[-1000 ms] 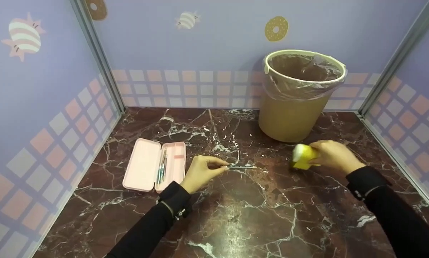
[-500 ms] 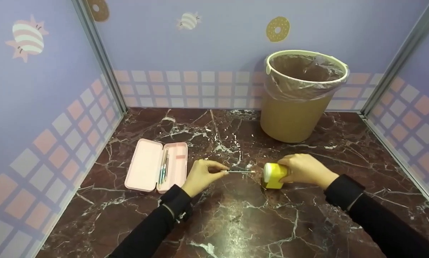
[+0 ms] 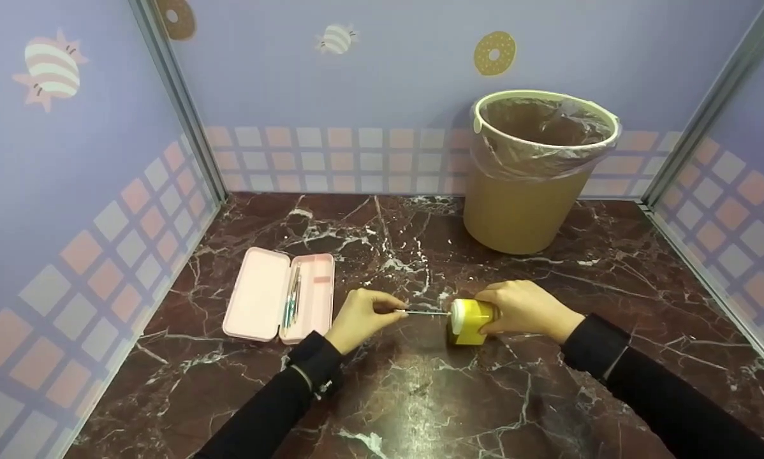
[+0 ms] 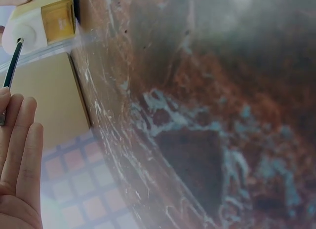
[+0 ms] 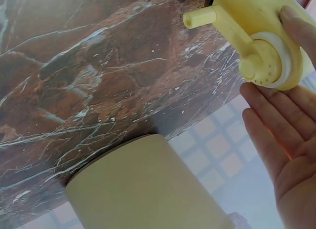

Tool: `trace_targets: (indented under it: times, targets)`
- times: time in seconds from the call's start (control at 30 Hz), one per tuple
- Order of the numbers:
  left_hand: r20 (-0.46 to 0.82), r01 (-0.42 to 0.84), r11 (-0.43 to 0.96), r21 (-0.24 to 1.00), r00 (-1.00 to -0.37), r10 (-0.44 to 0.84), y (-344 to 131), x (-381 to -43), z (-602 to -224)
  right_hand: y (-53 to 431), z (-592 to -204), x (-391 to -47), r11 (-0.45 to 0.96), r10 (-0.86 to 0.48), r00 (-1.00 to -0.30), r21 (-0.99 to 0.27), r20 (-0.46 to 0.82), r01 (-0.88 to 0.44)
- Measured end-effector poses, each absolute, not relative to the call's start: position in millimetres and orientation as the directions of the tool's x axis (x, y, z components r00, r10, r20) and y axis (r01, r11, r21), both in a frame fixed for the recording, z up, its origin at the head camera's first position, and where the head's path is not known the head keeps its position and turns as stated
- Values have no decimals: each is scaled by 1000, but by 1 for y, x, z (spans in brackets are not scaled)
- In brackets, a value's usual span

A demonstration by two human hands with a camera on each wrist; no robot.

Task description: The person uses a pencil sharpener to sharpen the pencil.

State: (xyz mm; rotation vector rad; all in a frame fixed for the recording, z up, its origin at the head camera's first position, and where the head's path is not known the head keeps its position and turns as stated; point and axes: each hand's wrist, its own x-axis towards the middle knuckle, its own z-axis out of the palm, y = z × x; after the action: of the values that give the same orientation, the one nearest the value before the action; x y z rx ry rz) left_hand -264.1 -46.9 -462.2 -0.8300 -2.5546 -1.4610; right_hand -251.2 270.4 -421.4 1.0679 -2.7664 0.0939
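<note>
My left hand (image 3: 361,320) pinches a slim dark pencil (image 3: 428,312) by its rear end, thumb against fingers. The pencil points right, level above the marble tabletop. Its tip is at the hole in the white front of a yellow crank pencil sharpener (image 3: 476,320); in the left wrist view the dark shaft (image 4: 15,61) meets that hole. My right hand (image 3: 523,310) grips the sharpener from behind, thumb on one side and fingers on the other. In the right wrist view the sharpener's yellow crank handle (image 5: 200,18) sticks out on the back. The pencil's point is hidden inside.
An open pink pencil case (image 3: 256,296) lies left of my left hand, with several pencils (image 3: 291,306) in its tray. A tan waste bin (image 3: 516,213) with a clear plastic liner stands behind the sharpener. Patterned walls enclose the table's back and sides.
My right hand has brought the sharpener leftward and toward me, up to the pencil tip. My left hand and pencil have shifted only slightly toward me.
</note>
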Motion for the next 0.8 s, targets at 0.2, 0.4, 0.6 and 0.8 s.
trace_targets:
  times: [0.2, 0.4, 0.6, 0.8]
  targets:
    - [331, 496, 396, 773, -847, 416, -46, -263, -463, 267, -421, -252, 732, -670, -719, 4, 186, -681]
    - [318, 488, 401, 775, -850, 421, -45, -264, -465, 268, -424, -252, 737, -663, -722, 1, 199, -676]
    - [280, 469, 386, 795, -847, 451, -46, -266, -464, 269, -425, -251, 736, -662, -723, -10, 198, -677]
    - [263, 466, 380, 799, -839, 476, -47, -267, -463, 269, -425, -251, 725, -671, -711, -14, 208, -688]
